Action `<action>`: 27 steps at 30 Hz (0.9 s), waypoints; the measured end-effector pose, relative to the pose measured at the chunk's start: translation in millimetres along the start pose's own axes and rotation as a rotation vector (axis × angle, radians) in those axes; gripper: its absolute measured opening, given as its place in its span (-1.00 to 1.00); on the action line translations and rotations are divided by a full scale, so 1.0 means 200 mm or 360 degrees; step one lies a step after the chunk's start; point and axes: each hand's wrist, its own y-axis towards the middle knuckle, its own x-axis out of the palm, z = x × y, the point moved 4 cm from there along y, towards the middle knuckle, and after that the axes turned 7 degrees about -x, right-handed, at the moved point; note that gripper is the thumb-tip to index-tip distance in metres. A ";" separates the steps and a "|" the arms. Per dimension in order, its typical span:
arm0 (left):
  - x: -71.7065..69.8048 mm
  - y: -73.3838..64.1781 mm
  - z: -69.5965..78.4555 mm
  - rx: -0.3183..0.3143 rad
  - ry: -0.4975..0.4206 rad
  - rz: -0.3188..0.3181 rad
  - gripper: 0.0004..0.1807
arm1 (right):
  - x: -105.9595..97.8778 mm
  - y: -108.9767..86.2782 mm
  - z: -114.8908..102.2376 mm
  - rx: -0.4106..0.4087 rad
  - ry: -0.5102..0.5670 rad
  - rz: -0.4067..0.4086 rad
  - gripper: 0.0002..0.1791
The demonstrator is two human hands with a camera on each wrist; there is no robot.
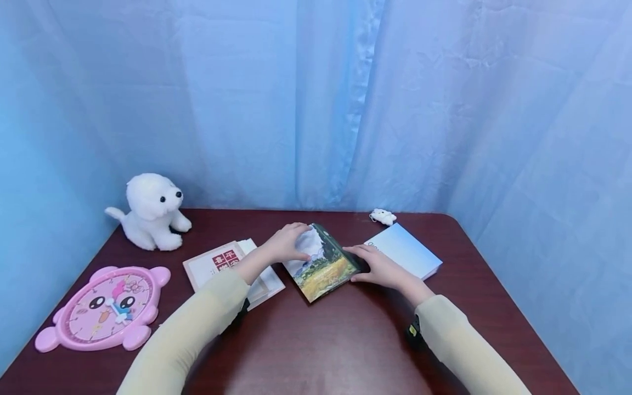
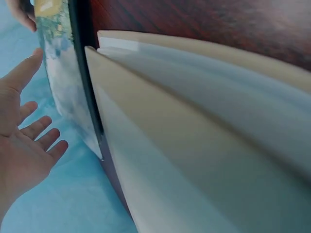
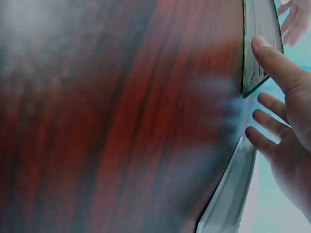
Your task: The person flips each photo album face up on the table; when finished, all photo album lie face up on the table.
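Note:
A book with a painted landscape cover lies at an angle on the table between both hands. My left hand is over its upper left part, and in the left wrist view the fingers are spread and loosely bent. At the book's right corner is my right hand. The right wrist view puts its thumb across the page edges, while the other fingers are apart from the book; whether the thumb touches cannot be told. Beneath my left forearm lies a cream book with red squares, its covers slightly parted.
A blue-and-white book lies beyond my right hand, with a small white plush charm behind it. On the left are a white plush dog and a pink clock. Blue curtains hang behind the dark red table.

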 end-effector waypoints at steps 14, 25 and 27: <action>0.06 0.11 -0.01 -0.0227 -0.0022 -0.0033 -0.08 | 0.00 0.02 0.01 -0.0023 0.0005 -0.0034 -0.31; 0.06 0.15 -0.03 -0.0294 -0.0153 -0.0102 -0.13 | 0.01 0.02 0.02 -0.0067 0.0114 0.0010 -0.33; 0.06 0.15 -0.03 -0.0300 -0.0179 -0.0112 -0.13 | 0.01 0.03 0.03 -0.0059 0.0124 0.0007 -0.33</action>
